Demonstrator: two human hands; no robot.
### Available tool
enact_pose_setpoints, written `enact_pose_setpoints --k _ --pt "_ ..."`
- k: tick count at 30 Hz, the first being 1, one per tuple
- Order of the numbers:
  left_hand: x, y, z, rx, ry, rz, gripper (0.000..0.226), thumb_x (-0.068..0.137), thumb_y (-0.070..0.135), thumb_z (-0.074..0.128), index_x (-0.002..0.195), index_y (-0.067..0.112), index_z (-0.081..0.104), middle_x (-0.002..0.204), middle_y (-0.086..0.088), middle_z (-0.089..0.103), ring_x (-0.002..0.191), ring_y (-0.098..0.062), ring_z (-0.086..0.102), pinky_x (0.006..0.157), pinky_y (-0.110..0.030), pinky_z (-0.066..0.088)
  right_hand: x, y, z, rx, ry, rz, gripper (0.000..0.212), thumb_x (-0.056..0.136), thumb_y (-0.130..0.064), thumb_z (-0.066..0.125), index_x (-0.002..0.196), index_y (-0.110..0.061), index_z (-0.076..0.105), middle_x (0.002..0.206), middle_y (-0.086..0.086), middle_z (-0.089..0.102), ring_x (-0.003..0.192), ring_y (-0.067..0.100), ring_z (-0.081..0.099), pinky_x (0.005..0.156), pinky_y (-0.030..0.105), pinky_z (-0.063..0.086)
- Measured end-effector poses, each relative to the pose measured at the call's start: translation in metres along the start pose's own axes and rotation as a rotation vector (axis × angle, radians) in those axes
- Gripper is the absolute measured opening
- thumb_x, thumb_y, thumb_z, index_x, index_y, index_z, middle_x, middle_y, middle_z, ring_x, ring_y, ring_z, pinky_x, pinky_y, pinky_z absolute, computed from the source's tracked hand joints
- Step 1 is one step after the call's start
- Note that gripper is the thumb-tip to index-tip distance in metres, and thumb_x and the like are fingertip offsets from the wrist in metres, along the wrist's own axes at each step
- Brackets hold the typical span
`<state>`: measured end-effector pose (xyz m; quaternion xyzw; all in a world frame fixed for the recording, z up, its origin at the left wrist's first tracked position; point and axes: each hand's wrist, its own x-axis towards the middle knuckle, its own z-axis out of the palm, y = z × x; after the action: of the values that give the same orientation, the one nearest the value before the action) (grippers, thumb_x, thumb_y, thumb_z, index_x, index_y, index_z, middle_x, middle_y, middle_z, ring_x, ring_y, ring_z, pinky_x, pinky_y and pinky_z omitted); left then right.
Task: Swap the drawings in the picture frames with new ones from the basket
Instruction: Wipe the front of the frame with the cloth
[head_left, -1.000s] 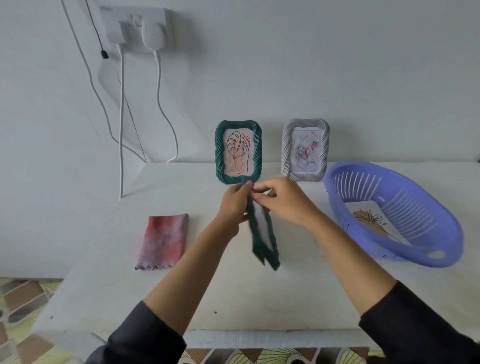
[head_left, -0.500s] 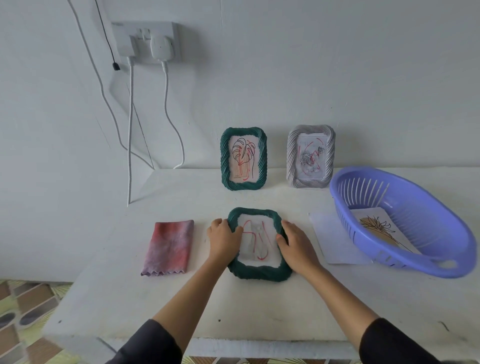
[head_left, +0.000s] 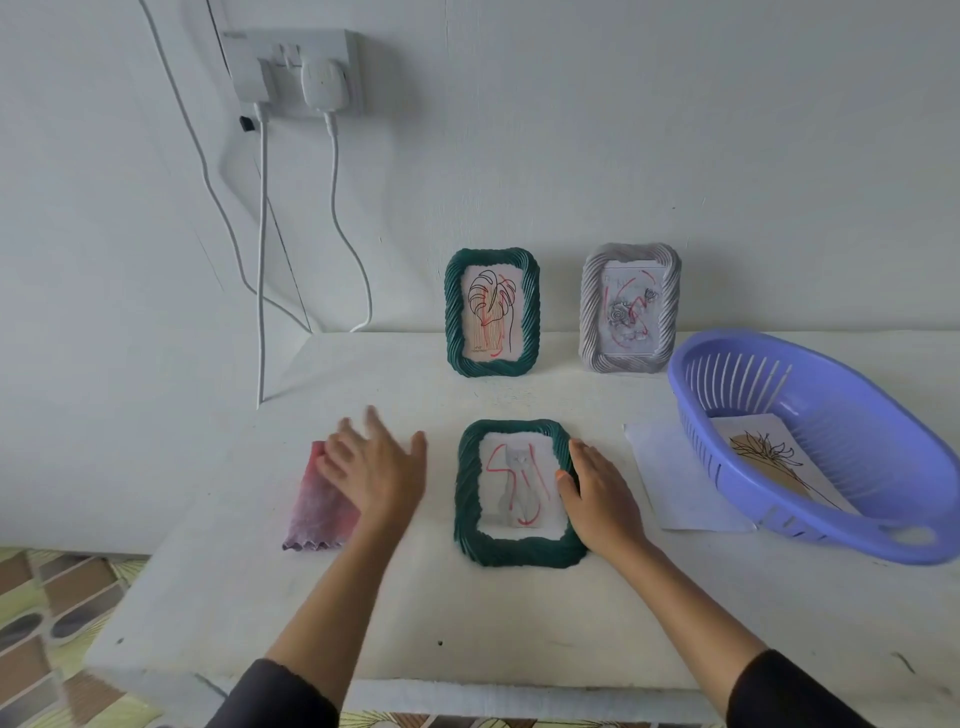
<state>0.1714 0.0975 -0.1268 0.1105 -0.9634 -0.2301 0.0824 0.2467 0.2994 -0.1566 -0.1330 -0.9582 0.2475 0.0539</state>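
Note:
A green frame lies flat on the white table, holding a drawing with red scribbles. My right hand rests on its right edge, fingers straight. My left hand hovers open over a pink cloth, blurred and apart from the frame. Against the wall stand a second green frame with a leaf drawing and a grey frame with a scribbled drawing. The purple basket at right holds a drawing of a plant.
A loose white paper lies between the flat frame and the basket, partly under the basket. White cables hang from a wall socket at the back left. The table's left edge drops to a patterned floor.
The flat green frame went from held upright in both hands to lying on the table. My left hand then let go and moved left over the pink cloth.

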Motion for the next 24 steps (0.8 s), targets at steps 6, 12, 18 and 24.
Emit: enact_pose_setpoints --k 6,12,18,24 --pt "0.021 -0.033 -0.006 0.062 -0.14 -0.232 0.087 0.079 0.056 0.051 0.144 0.012 0.014 0.138 -0.02 0.033 0.128 -0.039 0.031 0.107 -0.049 0.025 0.0 0.001 0.001 -0.002 0.001 0.004 0.053 0.099 -0.028 0.032 0.147 -0.011 0.018 0.156 0.003 0.02 0.144 0.017 0.017 0.117 0.029 0.013" --pt "0.02 -0.029 -0.01 -0.023 -0.1 -0.194 0.05 0.083 0.034 0.054 0.12 0.003 0.042 0.12 -0.019 0.042 0.113 -0.04 0.044 0.092 -0.044 0.04 0.001 0.001 -0.001 0.072 -0.018 0.024 0.053 0.098 -0.028 0.034 0.147 -0.012 0.021 0.155 0.003 0.022 0.144 0.017 0.019 0.118 0.031 0.016" --pt "0.021 -0.019 -0.024 -0.327 -0.113 -0.174 0.044 0.082 0.034 0.05 0.114 0.005 0.052 0.116 -0.02 0.053 0.102 -0.038 0.054 0.079 -0.036 0.038 -0.006 -0.026 -0.032 0.592 0.016 0.051 0.069 0.09 -0.045 0.049 0.147 -0.019 0.021 0.155 -0.003 0.022 0.143 0.013 0.021 0.115 0.03 0.018" --pt "-0.008 0.067 -0.039 -0.814 -0.47 -0.058 0.098 0.059 0.081 0.044 0.128 0.012 0.052 0.127 -0.017 0.055 0.115 -0.032 0.054 0.102 -0.043 0.043 -0.002 -0.087 -0.049 1.049 -0.33 0.004 0.088 0.065 -0.059 0.066 0.138 -0.018 0.038 0.128 0.0 0.057 0.117 0.013 0.053 0.106 0.033 0.038"
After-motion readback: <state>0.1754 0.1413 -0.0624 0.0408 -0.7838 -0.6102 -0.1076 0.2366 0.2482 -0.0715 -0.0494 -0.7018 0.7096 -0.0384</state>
